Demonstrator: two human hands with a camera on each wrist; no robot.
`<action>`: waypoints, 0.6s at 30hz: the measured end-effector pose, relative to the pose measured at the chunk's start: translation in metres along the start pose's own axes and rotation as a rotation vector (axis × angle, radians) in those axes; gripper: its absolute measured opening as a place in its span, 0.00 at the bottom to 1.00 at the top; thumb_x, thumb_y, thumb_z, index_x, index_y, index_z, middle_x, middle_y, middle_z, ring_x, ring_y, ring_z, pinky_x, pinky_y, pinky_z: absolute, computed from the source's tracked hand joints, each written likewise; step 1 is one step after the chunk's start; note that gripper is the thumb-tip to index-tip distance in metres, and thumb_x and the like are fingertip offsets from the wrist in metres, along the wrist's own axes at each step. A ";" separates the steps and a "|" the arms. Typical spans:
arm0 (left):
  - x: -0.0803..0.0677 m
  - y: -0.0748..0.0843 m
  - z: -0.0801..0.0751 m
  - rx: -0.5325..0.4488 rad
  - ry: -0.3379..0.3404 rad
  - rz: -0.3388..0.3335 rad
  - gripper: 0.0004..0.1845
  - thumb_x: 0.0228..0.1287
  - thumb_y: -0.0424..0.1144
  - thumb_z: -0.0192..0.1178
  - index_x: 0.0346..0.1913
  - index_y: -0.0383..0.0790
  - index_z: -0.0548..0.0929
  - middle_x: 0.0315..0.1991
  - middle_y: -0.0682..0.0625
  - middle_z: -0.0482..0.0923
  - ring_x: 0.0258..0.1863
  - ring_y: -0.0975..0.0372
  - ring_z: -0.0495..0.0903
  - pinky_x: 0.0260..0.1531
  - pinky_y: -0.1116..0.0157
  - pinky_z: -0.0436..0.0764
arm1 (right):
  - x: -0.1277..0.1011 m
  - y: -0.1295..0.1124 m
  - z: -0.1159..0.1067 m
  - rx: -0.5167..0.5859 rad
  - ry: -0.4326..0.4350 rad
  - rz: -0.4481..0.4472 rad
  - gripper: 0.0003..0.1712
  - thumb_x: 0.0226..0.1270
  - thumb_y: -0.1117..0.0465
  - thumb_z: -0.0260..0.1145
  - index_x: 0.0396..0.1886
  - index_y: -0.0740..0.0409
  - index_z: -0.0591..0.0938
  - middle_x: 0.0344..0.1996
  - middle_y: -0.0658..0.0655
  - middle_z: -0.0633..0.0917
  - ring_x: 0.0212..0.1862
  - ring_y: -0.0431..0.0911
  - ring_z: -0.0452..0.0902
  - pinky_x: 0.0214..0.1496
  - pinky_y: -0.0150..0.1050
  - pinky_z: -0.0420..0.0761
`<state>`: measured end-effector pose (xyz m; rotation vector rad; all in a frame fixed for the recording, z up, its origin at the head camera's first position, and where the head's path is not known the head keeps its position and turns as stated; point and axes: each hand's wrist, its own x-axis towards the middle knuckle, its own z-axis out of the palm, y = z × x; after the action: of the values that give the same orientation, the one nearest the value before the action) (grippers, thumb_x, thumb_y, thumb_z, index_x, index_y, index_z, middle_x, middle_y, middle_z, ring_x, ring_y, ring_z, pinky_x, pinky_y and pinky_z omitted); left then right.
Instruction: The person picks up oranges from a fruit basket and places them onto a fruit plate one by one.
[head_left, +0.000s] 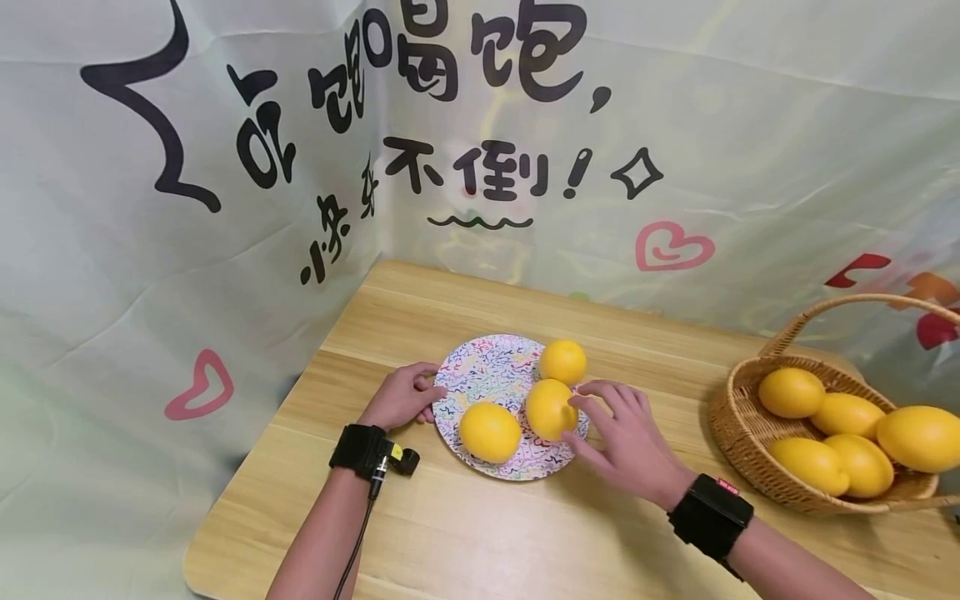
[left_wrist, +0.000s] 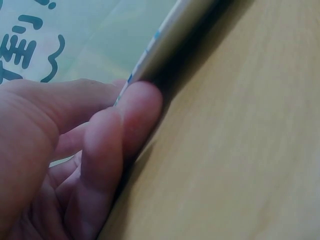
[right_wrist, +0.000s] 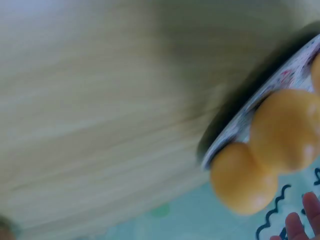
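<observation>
A round plate (head_left: 480, 367) with a colourful squiggle pattern carries three oranges: a front-left orange (head_left: 490, 432), a middle orange (head_left: 551, 409) and a back orange (head_left: 562, 362) at the rim. My left hand (head_left: 399, 396) pinches the plate's left edge, thumb above and fingertips (left_wrist: 142, 107) beneath. In the left wrist view that edge stands a little off the tabletop. Over the plate's right side, my right hand (head_left: 626, 437) has its fingers spread beside the middle orange. Its fingertips (right_wrist: 295, 225) show apart from the fruit in the right wrist view.
At the right of the wooden table (head_left: 450, 533) stands a wicker basket (head_left: 738, 417) with an arched handle, holding several more yellow-orange fruits (head_left: 791, 392). A printed cloth (head_left: 712, 167) hangs behind the table and along its left side.
</observation>
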<state>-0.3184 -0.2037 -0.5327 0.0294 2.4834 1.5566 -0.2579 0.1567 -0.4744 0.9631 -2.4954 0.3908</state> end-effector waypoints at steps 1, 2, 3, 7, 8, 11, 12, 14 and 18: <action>0.000 0.000 0.000 0.000 0.000 0.001 0.30 0.69 0.43 0.68 0.71 0.41 0.75 0.32 0.48 0.84 0.19 0.61 0.84 0.24 0.65 0.85 | -0.002 0.003 -0.002 -0.008 0.002 0.008 0.21 0.63 0.49 0.73 0.51 0.55 0.84 0.54 0.59 0.82 0.58 0.58 0.75 0.59 0.58 0.69; 0.000 0.000 0.000 0.000 0.000 0.003 0.30 0.69 0.43 0.68 0.71 0.40 0.75 0.32 0.48 0.84 0.19 0.61 0.84 0.24 0.65 0.85 | -0.003 0.006 -0.005 -0.015 0.001 0.018 0.22 0.62 0.49 0.74 0.51 0.55 0.84 0.54 0.59 0.82 0.58 0.58 0.75 0.59 0.58 0.69; 0.000 0.000 0.000 0.001 0.000 0.004 0.30 0.69 0.43 0.68 0.71 0.40 0.75 0.32 0.49 0.84 0.19 0.61 0.84 0.24 0.65 0.86 | -0.005 0.009 -0.007 -0.024 0.000 0.027 0.22 0.61 0.50 0.75 0.51 0.55 0.84 0.54 0.59 0.82 0.57 0.59 0.75 0.58 0.58 0.69; -0.001 0.001 0.000 0.005 0.002 0.007 0.30 0.69 0.42 0.68 0.71 0.40 0.75 0.31 0.49 0.84 0.19 0.61 0.84 0.24 0.65 0.85 | -0.013 0.018 -0.015 -0.052 -0.013 0.058 0.24 0.57 0.52 0.78 0.51 0.55 0.83 0.54 0.60 0.82 0.57 0.59 0.75 0.58 0.60 0.68; -0.001 0.001 0.000 0.005 0.003 0.006 0.30 0.69 0.42 0.68 0.71 0.40 0.75 0.31 0.49 0.84 0.19 0.61 0.84 0.24 0.65 0.85 | -0.015 0.020 -0.017 -0.058 -0.018 0.063 0.24 0.57 0.52 0.78 0.51 0.55 0.83 0.54 0.60 0.82 0.56 0.59 0.75 0.58 0.60 0.68; -0.002 0.001 0.000 0.002 0.003 0.004 0.30 0.69 0.42 0.68 0.71 0.40 0.75 0.32 0.49 0.84 0.19 0.61 0.84 0.24 0.65 0.86 | -0.020 0.026 -0.024 -0.082 -0.030 0.076 0.23 0.59 0.51 0.77 0.51 0.55 0.83 0.54 0.60 0.82 0.56 0.59 0.76 0.57 0.61 0.69; -0.002 0.001 0.000 0.002 0.003 0.005 0.30 0.69 0.42 0.68 0.71 0.40 0.75 0.32 0.49 0.84 0.19 0.61 0.84 0.24 0.65 0.86 | -0.022 0.028 -0.027 -0.088 -0.034 0.081 0.22 0.60 0.51 0.76 0.51 0.54 0.83 0.54 0.60 0.82 0.56 0.60 0.76 0.58 0.61 0.69; -0.002 0.001 0.000 0.002 0.004 0.006 0.30 0.69 0.42 0.68 0.71 0.40 0.75 0.32 0.49 0.84 0.19 0.61 0.84 0.24 0.65 0.86 | -0.024 0.033 -0.032 -0.100 -0.041 0.095 0.21 0.62 0.51 0.76 0.51 0.53 0.83 0.54 0.61 0.82 0.56 0.60 0.77 0.58 0.61 0.69; -0.002 0.001 0.000 0.004 0.006 0.009 0.30 0.69 0.42 0.68 0.71 0.40 0.75 0.32 0.49 0.84 0.19 0.61 0.83 0.24 0.65 0.86 | -0.029 0.044 -0.043 -0.119 -0.054 0.139 0.20 0.66 0.52 0.74 0.53 0.54 0.82 0.57 0.62 0.80 0.57 0.61 0.75 0.61 0.62 0.67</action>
<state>-0.3165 -0.2033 -0.5314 0.0372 2.4942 1.5576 -0.2560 0.2218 -0.4562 0.7664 -2.6101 0.2592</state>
